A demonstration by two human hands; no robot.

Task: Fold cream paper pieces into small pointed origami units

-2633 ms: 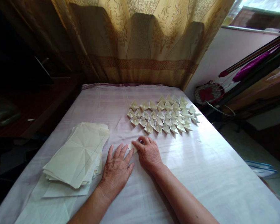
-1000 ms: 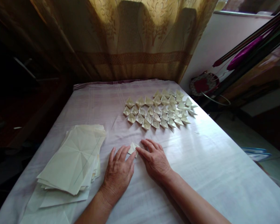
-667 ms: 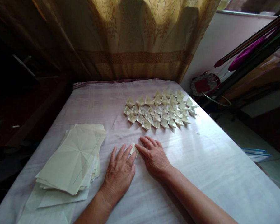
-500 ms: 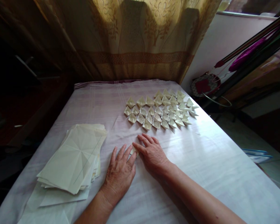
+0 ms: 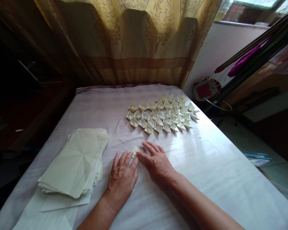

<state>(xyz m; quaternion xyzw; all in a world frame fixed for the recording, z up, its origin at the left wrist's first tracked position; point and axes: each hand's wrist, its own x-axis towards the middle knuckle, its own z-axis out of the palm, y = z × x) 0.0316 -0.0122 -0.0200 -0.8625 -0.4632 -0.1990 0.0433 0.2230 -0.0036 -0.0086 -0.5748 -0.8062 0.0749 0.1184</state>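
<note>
A small folded piece of paper lies flat on the cloth-covered table between my hands, its lower part hidden by fingers. My left hand rests palm down with fingers stretched out, the fingertips at the paper's left and lower edge. From the right, my right hand touches the paper with thumb or forefinger at its lower right corner, the other fingers extended on the cloth. Beyond them stand several folded paper boats in uneven rows. To the left is a stack of creased paper sheets.
The table wears a pale checked cloth. Behind it hangs a gold patterned curtain. At the right, past the table's edge, are a round patterned bag, long poles and a blue-edged item low down.
My fingers have drawn slightly toward me, baring more of the small folded paper. The whole view has tilted up and shifted a little; the boats and stack stay put.
</note>
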